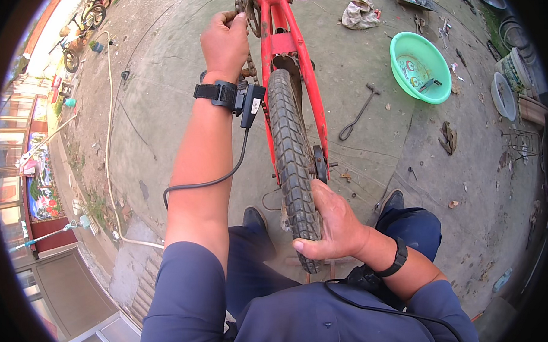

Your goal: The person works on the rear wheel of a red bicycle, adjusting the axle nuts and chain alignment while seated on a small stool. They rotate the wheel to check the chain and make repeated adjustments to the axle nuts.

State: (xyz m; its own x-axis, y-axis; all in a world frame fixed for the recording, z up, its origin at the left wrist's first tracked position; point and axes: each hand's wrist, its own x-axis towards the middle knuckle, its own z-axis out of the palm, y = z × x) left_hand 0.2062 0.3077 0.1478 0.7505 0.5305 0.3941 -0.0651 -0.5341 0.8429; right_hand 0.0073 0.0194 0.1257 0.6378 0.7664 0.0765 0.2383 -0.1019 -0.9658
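A red bicycle frame (278, 45) stretches away in front of me, its rear wheel's knobbly black tyre (289, 134) pointing back at my body. Beside the frame's left side runs a dark chain (251, 64). My left hand (224, 45) reaches far forward to it, fingers pinched together at the chain near the chainring; the fingertips are partly hidden. Around the near end of the tyre wraps my right hand (335, 224), thumb across the tread and the other fingers along its right side. Where the wheel's axle meets the frame is partly covered by the tyre.
On the concrete to the right lie a T-handled tool (360, 110), a green basin (421, 66) with a tool inside, and a crumpled cloth (360, 13). A pale hose (109, 146) runs along the left. My shoes flank the wheel.
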